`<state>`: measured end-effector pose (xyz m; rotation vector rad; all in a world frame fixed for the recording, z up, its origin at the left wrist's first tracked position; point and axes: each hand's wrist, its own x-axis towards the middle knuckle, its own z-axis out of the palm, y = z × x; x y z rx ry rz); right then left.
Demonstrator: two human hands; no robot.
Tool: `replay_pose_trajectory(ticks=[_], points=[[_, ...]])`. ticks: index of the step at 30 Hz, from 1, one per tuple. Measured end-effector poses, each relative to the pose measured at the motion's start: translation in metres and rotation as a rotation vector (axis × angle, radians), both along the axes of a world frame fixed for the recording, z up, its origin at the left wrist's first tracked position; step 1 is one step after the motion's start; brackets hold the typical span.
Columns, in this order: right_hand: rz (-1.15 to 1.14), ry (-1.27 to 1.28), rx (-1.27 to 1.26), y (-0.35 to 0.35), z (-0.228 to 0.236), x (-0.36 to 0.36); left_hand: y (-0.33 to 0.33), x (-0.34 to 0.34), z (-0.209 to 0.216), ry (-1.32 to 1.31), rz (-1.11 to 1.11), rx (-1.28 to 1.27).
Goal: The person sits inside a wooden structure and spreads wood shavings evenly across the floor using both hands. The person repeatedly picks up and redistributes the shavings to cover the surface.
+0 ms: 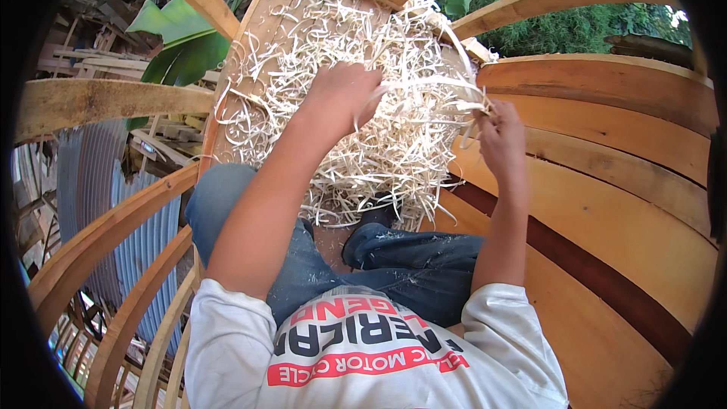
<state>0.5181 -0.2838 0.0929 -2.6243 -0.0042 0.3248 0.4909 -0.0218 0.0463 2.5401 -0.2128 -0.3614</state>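
Note:
A loose heap of pale, thin wood shavings (394, 155) lies on a brown board (261, 19) in front of me. Above the heap, a bundle of long shavings (432, 85) stretches between my two hands. My left hand (344, 95), back upward and fingers curled, is closed at the bundle's left end; its fingertips are partly hidden. At the bundle's right end my right hand (501, 136) is closed on the strips, with a few curled ends sticking out past the fingers. Strips also lie around my dark shoe (376, 212).
Curved wooden ribs (113, 106) rise at the left and the far end. Wide wooden planks (606, 189) form a wall at my right, with a dark gap between them. Beyond the left ribs are corrugated metal sheets (144, 220) and scrap wood. Large green leaves (178, 38) hang behind.

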Motion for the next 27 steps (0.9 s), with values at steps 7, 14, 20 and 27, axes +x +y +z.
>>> replay_pose_trajectory(ticks=[7, 14, 20, 27], points=[[-0.119, 0.507, 0.134, 0.022, -0.016, 0.002, 0.015, -0.004, 0.006, -0.003, 0.294, 0.043], [0.180, 0.444, -0.050, 0.028, -0.028, -0.017, -0.008, -0.004, 0.036, -0.687, 0.073, -0.310], [0.169, 0.518, 0.369, 0.039, 0.009, -0.021, -0.027, -0.022, 0.015, -0.270, -0.241, -0.177], [0.241, 0.330, 0.230, 0.022, 0.030, -0.034, -0.021, -0.016, 0.013, -0.193, -0.246, -0.125]])
